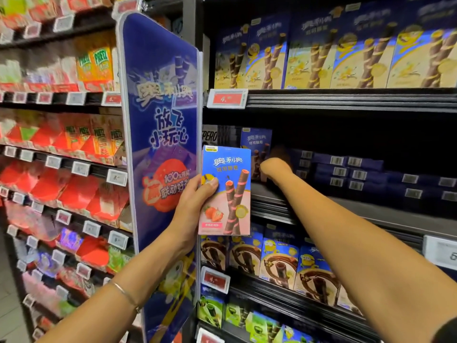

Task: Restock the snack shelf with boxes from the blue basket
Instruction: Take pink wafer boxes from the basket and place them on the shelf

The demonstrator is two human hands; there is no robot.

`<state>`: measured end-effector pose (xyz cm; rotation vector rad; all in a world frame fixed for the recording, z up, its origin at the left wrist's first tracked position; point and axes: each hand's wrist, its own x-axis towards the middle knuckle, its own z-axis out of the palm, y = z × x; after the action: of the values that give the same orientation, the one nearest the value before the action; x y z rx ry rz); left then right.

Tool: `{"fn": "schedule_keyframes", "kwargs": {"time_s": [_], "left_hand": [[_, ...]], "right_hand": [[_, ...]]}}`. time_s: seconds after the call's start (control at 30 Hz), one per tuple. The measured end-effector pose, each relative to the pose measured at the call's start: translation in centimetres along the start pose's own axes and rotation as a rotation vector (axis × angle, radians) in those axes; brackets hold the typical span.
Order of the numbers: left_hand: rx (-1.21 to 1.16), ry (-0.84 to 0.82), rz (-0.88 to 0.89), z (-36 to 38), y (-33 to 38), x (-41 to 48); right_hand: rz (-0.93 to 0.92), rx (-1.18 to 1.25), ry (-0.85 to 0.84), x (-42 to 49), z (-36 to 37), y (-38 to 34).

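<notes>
At the centre of the frame the left hand [195, 201] grips a strawberry box [230, 194] by its lower left edge; the thumb [210, 185] lies across the front and the other fingers are hidden behind the box; the box stands upright in the air, face to the camera, in front of the left end of the middle shelf [371, 214] and touching nothing but the hand; a thin bracelet [126, 294] circles that wrist at lower left. The right hand [274, 167] reaches deep into the middle shelf, just right of the held box; it is turned away and blurred in the dark, so whether its fingers are open or closed cannot be told; it is near an upright blue box [256, 142] standing at the shelf's left end, though contact cannot be made out. To the right of it, flat dark-blue boxes [346, 169] lie stacked with barcodes facing out. A tall blue divider panel [160, 120] stands left of the hands, edge to the shelving. On the shelf above, a row of yellow boxes [321, 58] stands upright; below the middle shelf, chocolate boxes [279, 263] stand in a row, and green boxes [212, 310] sit lower still; red snack packs [61, 189] fill the blurred shelves at the left of the frame.
</notes>
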<state>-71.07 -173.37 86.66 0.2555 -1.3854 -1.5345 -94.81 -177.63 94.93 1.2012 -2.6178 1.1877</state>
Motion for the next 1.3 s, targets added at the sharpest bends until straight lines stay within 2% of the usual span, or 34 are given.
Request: {"fn": "schedule_keyframes", "kwargs": {"time_s": [0.33, 0.47, 0.53, 0.63, 0.73, 0.8, 0.93, 1.3], "left_hand": [[-0.024, 0.032, -0.051, 0.3, -0.6, -0.1], [-0.048, 0.038, -0.05, 0.6, -0.8, 0.1], [-0.054, 0.035, -0.048, 0.8, -0.7, 0.4], [-0.079, 0.022, -0.056, 1.5, -0.8, 0.8], [-0.073, 0.03, -0.045, 2.7, -0.8, 0.9], [-0.056, 0.03, -0.03, 3.7, -0.6, 0.8], [-0.032, 0.079, -0.042, 5.2, -0.6, 0.4], [0.123, 0.148, -0.115, 7.9, 0.2, -0.2]], "right_hand": [[-0.048, 0.09, 0.013, -1.0, 0.1, 1.5], [-0.094, 0.357, 0.082, -3.3, -1.2, 2.6], [-0.115, 0.56, 0.032, -5.4, -2.3, 3.2], [-0.203, 0.734, -0.173, -9.2, -4.2, 4.0], [-0.302, 0.701, -0.355, -12.4, -5.6, 4.6], [-0.356, 0.655, -0.406, -13.8, -6.2, 5.1], [-0.396, 0.599, -0.357, -14.7, -7.2, 5.7], [-0.339, 0.767, -0.385, -14.9, -9.1, 6.8]]}}
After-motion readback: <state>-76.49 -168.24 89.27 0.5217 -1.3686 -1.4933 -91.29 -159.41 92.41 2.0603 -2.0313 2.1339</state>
